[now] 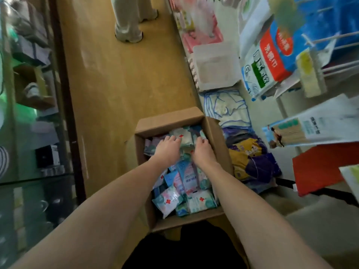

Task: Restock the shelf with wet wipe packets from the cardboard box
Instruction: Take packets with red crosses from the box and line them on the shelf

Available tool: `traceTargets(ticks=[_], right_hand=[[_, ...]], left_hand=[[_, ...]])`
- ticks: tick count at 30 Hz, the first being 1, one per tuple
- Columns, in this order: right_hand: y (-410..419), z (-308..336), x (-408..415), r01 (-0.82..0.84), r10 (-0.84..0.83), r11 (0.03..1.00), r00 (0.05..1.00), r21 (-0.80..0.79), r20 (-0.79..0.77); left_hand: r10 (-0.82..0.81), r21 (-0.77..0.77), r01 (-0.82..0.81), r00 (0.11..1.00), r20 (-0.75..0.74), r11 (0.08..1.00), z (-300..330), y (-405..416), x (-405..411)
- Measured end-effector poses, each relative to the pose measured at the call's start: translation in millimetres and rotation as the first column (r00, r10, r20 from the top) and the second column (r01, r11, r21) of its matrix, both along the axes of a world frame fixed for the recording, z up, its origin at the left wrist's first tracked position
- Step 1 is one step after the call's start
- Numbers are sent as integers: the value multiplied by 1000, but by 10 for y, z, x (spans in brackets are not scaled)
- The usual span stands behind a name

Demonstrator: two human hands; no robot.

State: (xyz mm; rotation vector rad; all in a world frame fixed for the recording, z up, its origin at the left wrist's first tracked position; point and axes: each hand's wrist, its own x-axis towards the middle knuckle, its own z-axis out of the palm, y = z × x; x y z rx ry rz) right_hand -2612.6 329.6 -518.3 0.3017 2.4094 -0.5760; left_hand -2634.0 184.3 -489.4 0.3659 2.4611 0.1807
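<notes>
Yellowish shop flooring (116,78) runs up the middle of the view, with a glass display case (29,133) along the left side and a shelf (258,105) stocked with packaged goods along the right. On the floor against that shelf sits an open cardboard box (211,133), its flaps folded outward. It is filled with wet wipe packets (186,183) lying loosely heaped, many in pale blue, pink and white wrappers, several printed with a small red cross.

Both of the person's bare arms reach down into the far end of the box. The left hand (168,150) lies palm down on the packets with its fingers slightly spread, the tips resting on a white packet (183,137) with a red cross. The right hand (202,150) is just beside it, fingers curled over the edge of the same cluster of packets; whether it actually pinches one cannot be told from this blurred view.

At the top of the aisle stand the legs and light shoes of another person (128,30).
</notes>
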Motion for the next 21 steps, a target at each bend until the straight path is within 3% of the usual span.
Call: traceTargets(ticks=[7,11,15,21], right_hand=[[-33,-436,-229,42,-42,999,981,5,188],[-68,-499,-216,10,-12,1000,986,11,166],[-8,-489,-166,-142,137,986,988,84,72],[119,-157,-213,-220,214,974,972,59,92]], left_hand=[[37,-25,-36,999,8,999,-556,170,-173],[99,-47,-99,995,1,994,-588,242,-185],[99,-66,-98,995,9,993,-465,221,-195],[141,3,-141,990,7,990,-123,69,-148]])
